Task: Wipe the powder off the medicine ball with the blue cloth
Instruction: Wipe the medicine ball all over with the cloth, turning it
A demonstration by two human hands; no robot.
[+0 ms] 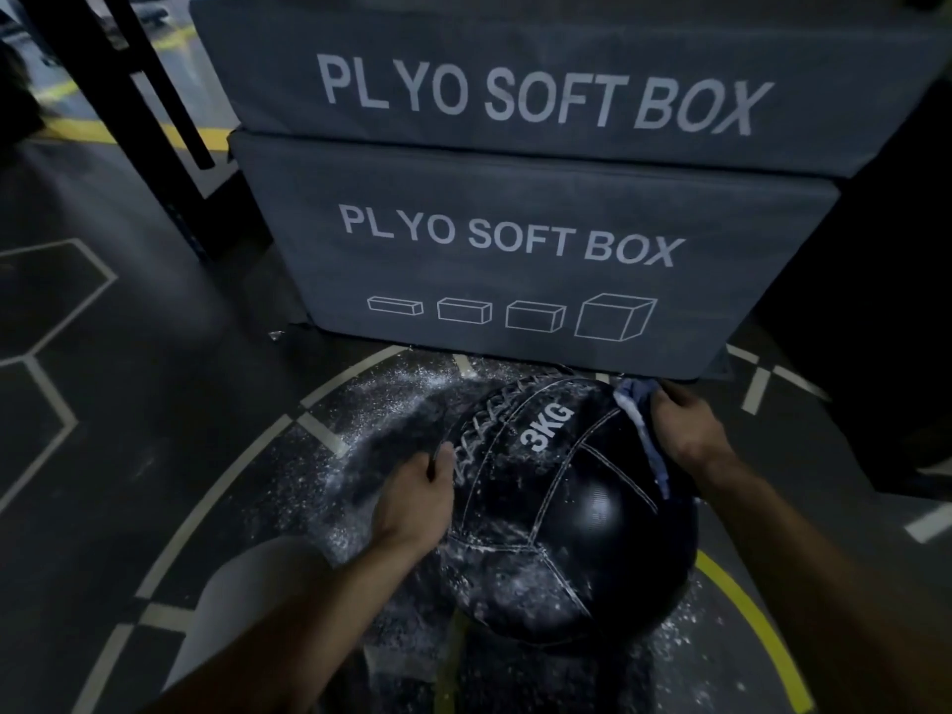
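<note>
A black medicine ball [566, 512] marked "3KG" rests on the dark gym floor, with white powder specks on its lower left panels. My left hand [417, 499] presses against the ball's left side, fingers curled on the stitched seam. My right hand [685, 435] grips the blue cloth [641, 425] and holds it against the ball's upper right side. The cloth hangs down along the ball, and part of it is hidden under my hand.
Two stacked grey plyo soft boxes [515, 239] stand right behind the ball. White powder [381, 420] is scattered on the floor left of and below the ball. A black rack post [170, 146] stands at the back left. My knee [252, 590] shows at lower left.
</note>
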